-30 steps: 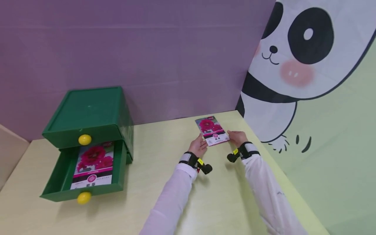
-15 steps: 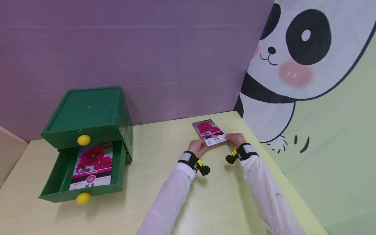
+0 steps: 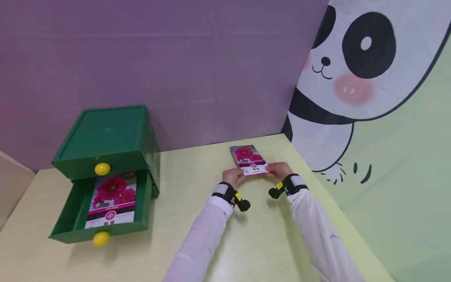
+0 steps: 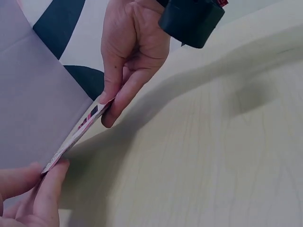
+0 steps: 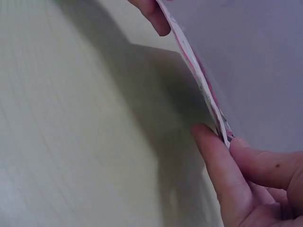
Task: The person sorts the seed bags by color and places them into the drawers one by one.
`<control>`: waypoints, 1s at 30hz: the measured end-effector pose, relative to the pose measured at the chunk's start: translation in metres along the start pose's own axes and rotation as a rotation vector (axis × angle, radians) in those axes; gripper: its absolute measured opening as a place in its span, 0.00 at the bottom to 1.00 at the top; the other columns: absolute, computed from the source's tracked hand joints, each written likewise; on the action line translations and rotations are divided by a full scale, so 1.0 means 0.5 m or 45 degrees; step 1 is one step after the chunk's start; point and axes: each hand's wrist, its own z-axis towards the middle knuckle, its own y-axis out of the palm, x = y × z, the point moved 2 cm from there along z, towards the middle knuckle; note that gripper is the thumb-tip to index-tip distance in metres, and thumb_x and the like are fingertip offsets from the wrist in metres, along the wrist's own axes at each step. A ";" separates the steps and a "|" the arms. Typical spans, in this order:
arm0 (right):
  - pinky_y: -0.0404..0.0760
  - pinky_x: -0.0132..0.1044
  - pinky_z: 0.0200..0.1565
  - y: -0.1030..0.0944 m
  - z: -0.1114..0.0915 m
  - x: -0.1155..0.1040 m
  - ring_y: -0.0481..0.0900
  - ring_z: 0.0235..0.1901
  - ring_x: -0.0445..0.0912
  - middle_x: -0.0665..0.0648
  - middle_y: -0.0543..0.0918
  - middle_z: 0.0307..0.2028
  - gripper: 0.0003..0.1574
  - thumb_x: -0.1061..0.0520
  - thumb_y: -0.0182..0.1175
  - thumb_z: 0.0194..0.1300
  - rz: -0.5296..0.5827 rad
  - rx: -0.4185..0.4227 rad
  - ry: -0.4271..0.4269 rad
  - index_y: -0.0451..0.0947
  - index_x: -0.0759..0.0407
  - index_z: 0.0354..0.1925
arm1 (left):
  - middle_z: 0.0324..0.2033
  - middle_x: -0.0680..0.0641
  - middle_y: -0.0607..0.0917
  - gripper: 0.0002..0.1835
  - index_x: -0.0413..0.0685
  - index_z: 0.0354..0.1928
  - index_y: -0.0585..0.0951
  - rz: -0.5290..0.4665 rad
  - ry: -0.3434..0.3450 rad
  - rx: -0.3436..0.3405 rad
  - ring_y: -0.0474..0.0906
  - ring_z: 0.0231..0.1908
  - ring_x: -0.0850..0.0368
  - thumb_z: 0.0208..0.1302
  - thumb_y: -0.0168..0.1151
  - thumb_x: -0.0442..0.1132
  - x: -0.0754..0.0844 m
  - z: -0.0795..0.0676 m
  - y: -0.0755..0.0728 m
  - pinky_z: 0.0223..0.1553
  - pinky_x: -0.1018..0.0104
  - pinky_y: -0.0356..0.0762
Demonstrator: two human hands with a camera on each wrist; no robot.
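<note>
A flat seed packet [image 3: 248, 159], printed with pink flowers above a dark band and a white strip, is held between both hands at the back right of the table. My left hand [image 3: 233, 176] pinches its near left corner, thumb above and fingers beneath. At the near right corner, my right hand [image 3: 279, 170] pinches it the same way. Both wrist views show the packet [image 5: 201, 78] edge-on, above the tabletop and its shadow. A matching packet [image 3: 114, 192] lies in the pulled-out lower drawer [image 3: 142, 199], far to the left of the hands.
The green drawer cabinet [image 3: 105, 129] stands at the left, its upper drawer [image 3: 123, 164] pushed in. Yellow round knobs [image 3: 101, 238] are on the drawer fronts. A purple wall [image 3: 197, 78] rises behind the pale wooden table [image 3: 186, 188]; a panda-printed wall [image 3: 398, 156] borders its right side.
My left hand's fingers, spread a second ago, have curled to pinch the packet. The packet's far end has come down and slightly left in view. Drawers and cabinet stay put.
</note>
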 end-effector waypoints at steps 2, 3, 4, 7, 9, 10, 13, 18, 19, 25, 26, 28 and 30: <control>0.78 0.38 0.46 -0.004 0.010 0.006 0.79 0.25 0.43 0.62 0.77 0.35 0.28 0.69 0.50 0.64 0.034 -0.018 -0.018 0.58 0.77 0.61 | 0.33 0.35 0.83 0.19 0.32 0.39 0.81 0.013 0.000 0.010 0.82 0.32 0.45 0.39 0.68 0.19 0.026 -0.047 0.011 0.34 0.58 0.82; 0.80 0.37 0.44 -0.008 0.018 0.012 0.80 0.25 0.44 0.62 0.78 0.34 0.29 0.69 0.51 0.64 0.051 -0.040 -0.040 0.58 0.77 0.61 | 0.33 0.35 0.83 0.19 0.33 0.39 0.82 0.017 0.000 0.013 0.83 0.32 0.46 0.39 0.68 0.19 0.031 -0.055 0.013 0.34 0.58 0.82; 0.81 0.37 0.42 -0.024 0.059 0.030 0.80 0.26 0.45 0.63 0.79 0.33 0.29 0.69 0.52 0.63 0.072 -0.061 -0.059 0.58 0.78 0.60 | 0.33 0.36 0.84 0.20 0.34 0.39 0.82 0.018 0.001 0.009 0.83 0.32 0.46 0.38 0.69 0.20 0.022 -0.036 0.009 0.34 0.58 0.82; 0.83 0.36 0.37 -0.046 0.110 0.052 0.81 0.28 0.47 0.67 0.80 0.35 0.28 0.68 0.57 0.60 0.141 -0.174 -0.140 0.65 0.77 0.57 | 0.31 0.38 0.84 0.22 0.38 0.37 0.83 -0.003 -0.009 -0.006 0.83 0.31 0.45 0.32 0.73 0.22 -0.036 0.080 -0.016 0.33 0.57 0.82; 0.82 0.37 0.39 -0.049 0.115 0.049 0.81 0.31 0.48 0.70 0.79 0.41 0.27 0.67 0.58 0.59 0.156 -0.188 -0.154 0.66 0.77 0.56 | 0.32 0.38 0.84 0.24 0.40 0.37 0.84 -0.010 0.009 -0.024 0.83 0.31 0.44 0.28 0.75 0.24 -0.082 0.176 -0.032 0.32 0.56 0.82; 0.82 0.37 0.41 -0.047 0.110 0.042 0.81 0.32 0.48 0.69 0.78 0.42 0.27 0.67 0.57 0.60 0.153 -0.168 -0.146 0.65 0.76 0.57 | 0.32 0.38 0.84 0.25 0.40 0.36 0.84 -0.015 0.018 -0.039 0.83 0.31 0.44 0.26 0.76 0.25 -0.094 0.207 -0.035 0.31 0.56 0.82; 0.78 0.36 0.46 -0.019 0.021 -0.008 0.80 0.31 0.45 0.64 0.78 0.39 0.30 0.67 0.52 0.64 0.124 -0.079 -0.095 0.58 0.75 0.62 | 0.31 0.38 0.84 0.24 0.38 0.35 0.83 -0.024 0.050 -0.076 0.83 0.31 0.45 0.26 0.76 0.25 -0.049 0.144 -0.010 0.30 0.57 0.83; 0.80 0.33 0.43 -0.023 -0.003 -0.029 0.80 0.28 0.43 0.59 0.78 0.32 0.32 0.66 0.53 0.63 0.163 -0.092 -0.126 0.56 0.75 0.63 | 0.35 0.32 0.82 0.17 0.26 0.41 0.79 0.046 0.093 -0.052 0.82 0.34 0.43 0.45 0.66 0.21 0.145 -0.202 0.078 0.35 0.58 0.82; 0.80 0.33 0.43 -0.028 0.007 -0.026 0.80 0.30 0.43 0.60 0.78 0.34 0.32 0.66 0.53 0.63 0.169 -0.098 -0.134 0.56 0.75 0.63 | 0.36 0.30 0.82 0.16 0.24 0.42 0.77 0.079 0.106 -0.041 0.82 0.35 0.43 0.48 0.64 0.21 0.183 -0.271 0.093 0.37 0.58 0.82; 0.80 0.38 0.45 -0.097 0.164 0.028 0.80 0.39 0.51 0.71 0.74 0.48 0.31 0.67 0.58 0.59 0.280 -0.179 -0.164 0.63 0.73 0.60 | 0.39 0.31 0.81 0.15 0.25 0.44 0.75 0.328 0.118 0.053 0.81 0.39 0.45 0.57 0.61 0.30 0.310 -0.492 0.133 0.44 0.59 0.80; 0.80 0.38 0.45 -0.101 0.168 0.032 0.80 0.40 0.52 0.72 0.74 0.49 0.29 0.67 0.58 0.59 0.309 -0.199 -0.164 0.64 0.73 0.59 | 0.36 0.34 0.82 0.14 0.28 0.42 0.76 0.379 0.120 0.078 0.81 0.37 0.47 0.57 0.62 0.32 0.318 -0.500 0.134 0.43 0.61 0.80; 0.80 0.38 0.45 -0.102 0.167 0.034 0.80 0.41 0.53 0.73 0.73 0.50 0.29 0.68 0.57 0.60 0.314 -0.207 -0.166 0.64 0.73 0.59 | 0.29 0.40 0.81 0.12 0.33 0.35 0.78 0.471 0.139 0.145 0.79 0.30 0.51 0.56 0.64 0.37 0.328 -0.505 0.133 0.39 0.64 0.80; 0.80 0.37 0.45 -0.091 0.135 0.022 0.80 0.40 0.52 0.72 0.75 0.48 0.29 0.68 0.57 0.60 0.320 -0.201 -0.154 0.64 0.73 0.59 | 0.20 0.47 0.76 0.12 0.39 0.25 0.76 0.542 0.157 0.177 0.73 0.21 0.57 0.54 0.66 0.40 0.340 -0.507 0.135 0.32 0.67 0.77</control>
